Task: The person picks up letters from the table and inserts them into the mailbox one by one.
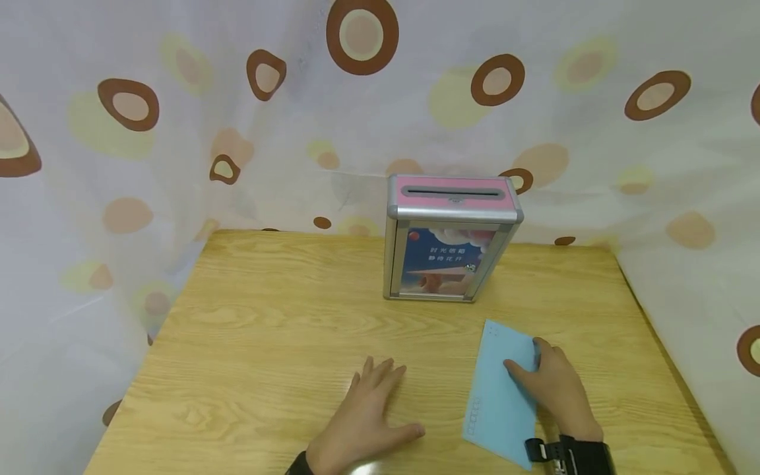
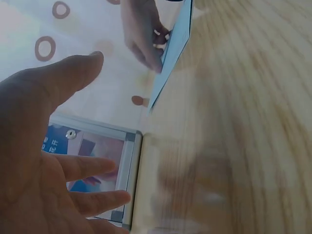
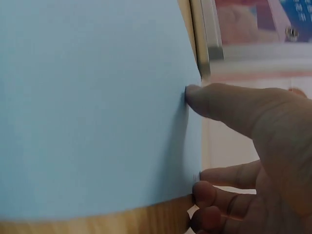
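Observation:
My right hand (image 1: 558, 386) pinches a light blue envelope (image 1: 499, 396) at its right edge, the thumb on the top face and the other fingers round the edge. Small printed boxes show near the envelope's lower left corner. In the left wrist view the envelope (image 2: 176, 46) is seen nearly edge-on, tilted to the tabletop. The right wrist view shows its plain blue face (image 3: 97, 112) up close. My left hand (image 1: 371, 415) is held over the wooden table with fingers spread and nothing in it.
A silver-framed letter box (image 1: 454, 260) with a pink slotted top stands upright at the back of the wooden table (image 1: 267, 316), beyond both hands. Its front carries a picture panel and a small lock. A patterned curtain (image 1: 356, 119) encloses the back and sides.

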Demonstrator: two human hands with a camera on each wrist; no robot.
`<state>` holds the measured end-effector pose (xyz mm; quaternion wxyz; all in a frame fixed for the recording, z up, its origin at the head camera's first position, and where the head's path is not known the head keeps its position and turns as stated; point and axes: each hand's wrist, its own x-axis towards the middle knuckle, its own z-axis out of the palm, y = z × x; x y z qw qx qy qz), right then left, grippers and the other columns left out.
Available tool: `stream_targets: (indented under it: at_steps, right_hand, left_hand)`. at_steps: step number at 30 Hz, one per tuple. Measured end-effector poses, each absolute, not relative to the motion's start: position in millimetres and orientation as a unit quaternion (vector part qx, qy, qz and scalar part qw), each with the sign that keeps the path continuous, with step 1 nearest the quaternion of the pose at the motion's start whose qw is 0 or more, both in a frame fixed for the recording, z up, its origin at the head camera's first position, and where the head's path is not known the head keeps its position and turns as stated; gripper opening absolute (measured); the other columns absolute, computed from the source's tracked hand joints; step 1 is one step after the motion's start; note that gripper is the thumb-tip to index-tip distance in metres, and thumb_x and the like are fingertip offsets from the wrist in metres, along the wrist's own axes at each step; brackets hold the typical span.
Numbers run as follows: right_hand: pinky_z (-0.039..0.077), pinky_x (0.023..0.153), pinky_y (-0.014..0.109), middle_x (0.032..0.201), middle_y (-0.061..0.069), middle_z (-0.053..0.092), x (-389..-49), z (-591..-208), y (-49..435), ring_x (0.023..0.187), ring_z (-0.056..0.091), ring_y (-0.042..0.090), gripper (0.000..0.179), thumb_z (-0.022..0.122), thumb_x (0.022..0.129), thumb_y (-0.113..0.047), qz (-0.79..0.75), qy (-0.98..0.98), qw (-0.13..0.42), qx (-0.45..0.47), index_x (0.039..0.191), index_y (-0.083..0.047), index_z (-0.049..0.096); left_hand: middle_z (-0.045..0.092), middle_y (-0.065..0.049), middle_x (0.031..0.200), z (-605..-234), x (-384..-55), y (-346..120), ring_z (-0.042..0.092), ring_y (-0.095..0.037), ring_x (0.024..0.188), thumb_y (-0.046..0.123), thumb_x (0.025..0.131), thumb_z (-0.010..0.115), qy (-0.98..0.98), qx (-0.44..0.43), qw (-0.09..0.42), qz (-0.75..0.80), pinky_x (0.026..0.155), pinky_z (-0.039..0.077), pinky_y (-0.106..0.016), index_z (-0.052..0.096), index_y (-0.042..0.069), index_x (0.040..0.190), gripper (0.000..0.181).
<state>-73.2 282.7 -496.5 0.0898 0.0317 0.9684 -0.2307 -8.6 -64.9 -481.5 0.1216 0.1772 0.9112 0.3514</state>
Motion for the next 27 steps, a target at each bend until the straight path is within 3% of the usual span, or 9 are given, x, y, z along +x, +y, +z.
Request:
stream_targets:
  at_steps: [8,17,27]
  right_hand:
    - [0.051,0.084,0.063,0.121,0.04,0.053,-64.4,-499.9,231.4,0.107,0.055,0.052,0.086,0.07,0.085,-0.048,-0.231,0.97,0.061,0.051,0.135,0.015,0.041]
    - [0.052,0.085,0.061,0.121,0.037,0.055,-60.6,-491.0,179.8,0.107,0.057,0.049,0.077,0.073,0.085,-0.035,-0.257,0.963,0.074,0.026,0.134,0.015,0.042]
    - [0.055,0.078,0.057,0.114,0.039,0.06,-63.9,-487.8,155.9,0.1,0.061,0.048,0.066,0.071,0.088,-0.022,-0.268,0.961,0.066,0.005,0.131,0.019,0.042]
  left_hand:
    - [0.041,-0.021,0.148,-486.1,-6.1,-51.6,0.023,-0.051,0.137,0.055,0.082,0.071,0.928,0.206,0.119,0.288,0.104,0.021,-0.077,0.054,0.009,0.137,0.074]
    - [0.043,-0.02,0.147,-488.2,-4.4,-43.4,0.025,-0.052,0.136,0.046,0.082,0.074,0.945,0.203,0.1,0.235,0.102,0.023,-0.079,0.061,0.007,0.13,0.063]
    - [0.044,-0.021,0.146,-491.3,-2.6,-36.9,0.027,-0.051,0.136,0.039,0.073,0.083,0.952,0.197,0.097,0.213,0.099,0.026,-0.079,0.06,0.003,0.129,0.07]
